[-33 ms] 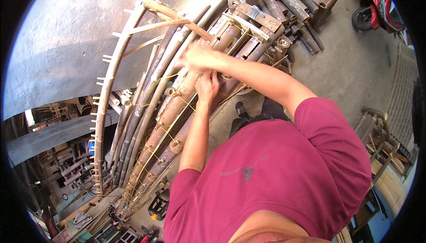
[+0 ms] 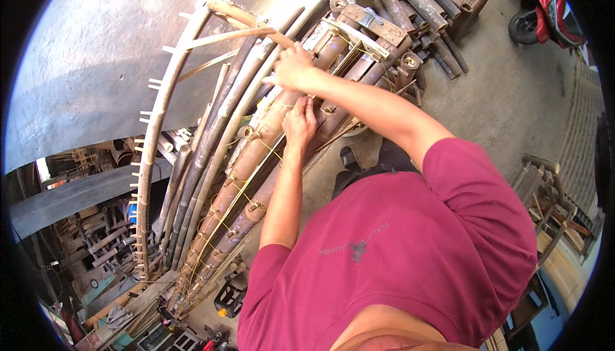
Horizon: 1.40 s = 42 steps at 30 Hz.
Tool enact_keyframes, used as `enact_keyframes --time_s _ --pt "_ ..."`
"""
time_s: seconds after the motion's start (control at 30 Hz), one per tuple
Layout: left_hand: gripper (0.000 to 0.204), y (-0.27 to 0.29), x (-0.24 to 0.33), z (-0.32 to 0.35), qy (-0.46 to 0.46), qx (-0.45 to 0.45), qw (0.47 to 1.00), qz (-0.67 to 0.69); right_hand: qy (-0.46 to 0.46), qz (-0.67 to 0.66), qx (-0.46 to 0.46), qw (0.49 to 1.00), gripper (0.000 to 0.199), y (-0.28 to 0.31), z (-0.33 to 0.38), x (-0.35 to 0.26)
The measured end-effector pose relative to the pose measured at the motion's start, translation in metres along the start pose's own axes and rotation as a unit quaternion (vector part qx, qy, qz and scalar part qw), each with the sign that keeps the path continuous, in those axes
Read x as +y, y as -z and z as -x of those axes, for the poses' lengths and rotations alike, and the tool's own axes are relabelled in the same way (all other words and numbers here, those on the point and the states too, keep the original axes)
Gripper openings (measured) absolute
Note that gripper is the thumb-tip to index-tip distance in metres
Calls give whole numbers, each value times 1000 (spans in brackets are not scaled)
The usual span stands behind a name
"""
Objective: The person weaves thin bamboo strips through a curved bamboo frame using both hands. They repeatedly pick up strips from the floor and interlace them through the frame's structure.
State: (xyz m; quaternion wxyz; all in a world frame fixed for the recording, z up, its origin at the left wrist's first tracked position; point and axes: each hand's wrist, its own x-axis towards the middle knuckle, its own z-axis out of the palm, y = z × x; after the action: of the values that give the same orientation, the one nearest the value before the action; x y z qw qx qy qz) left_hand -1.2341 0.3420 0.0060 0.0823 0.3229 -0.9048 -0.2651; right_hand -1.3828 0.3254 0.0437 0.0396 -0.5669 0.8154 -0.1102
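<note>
Long brown bamboo poles [image 2: 221, 203] lie side by side on a slant in front of me, wound at intervals with thin yellow cord [image 2: 254, 205]. Against the upper part of one pole, my left hand [image 2: 299, 123] is closed, its fingertips pinched on a strand of the yellow cord. My right hand [image 2: 295, 69] is just beyond it, over the same pole, palm down with curled fingers and one digit pointing left. What its fingers hold is hidden. A pale wooden crosspiece [image 2: 355, 38] spans the poles' far end.
A curved bamboo frame with pegs [image 2: 154, 126] stands at left, beside more dark poles [image 2: 214, 136]. Cut bamboo [image 2: 416, 5] is stacked at the far end. A red motorcycle [image 2: 551, 8] stands far right, and a bamboo rack [image 2: 551, 203] is on the right.
My right hand has moved slightly right and is less blurred. My left hand stays almost in place at the pole.
</note>
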Motion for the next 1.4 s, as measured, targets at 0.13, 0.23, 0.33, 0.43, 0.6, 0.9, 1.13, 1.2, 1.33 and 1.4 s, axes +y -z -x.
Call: enact_keyframes --time_s 0.13,0.23,0.33,0.43,0.6,0.9,1.13,1.2,1.33,1.4 --pt "22 -6 -3 4 -11 55 998 -10 89 -508 -162 841 51 15 -3 20" --pt "23 -34 -53 6 -61 83 994 -27 284 -494 -150 808 39 30 84 11" --pt "25 -3 9 1 40 47 997 47 196 -282 -204 917 38 -37 186 37" --pt "22 12 13 -33 -34 45 971 232 88 -481 -245 837 42 -27 183 21" --pt "29 0 -72 -139 40 71 992 92 129 -460 -154 865 33 -25 205 34" --pt "39 -51 92 -109 -42 -60 996 42 -464 -862 98 180 33 -33 205 148" --pt "18 -106 112 -99 24 38 995 87 -130 -785 137 590 32 67 106 91" --pt "20 -115 106 -104 -72 143 987 12 61 -522 -72 848 49 81 51 107" --pt "23 -81 149 -99 14 82 995 61 60 -18 67 996 65 34 -21 178" --pt "24 -82 153 -97 11 76 994 79 150 -257 -213 931 55 39 -35 200"
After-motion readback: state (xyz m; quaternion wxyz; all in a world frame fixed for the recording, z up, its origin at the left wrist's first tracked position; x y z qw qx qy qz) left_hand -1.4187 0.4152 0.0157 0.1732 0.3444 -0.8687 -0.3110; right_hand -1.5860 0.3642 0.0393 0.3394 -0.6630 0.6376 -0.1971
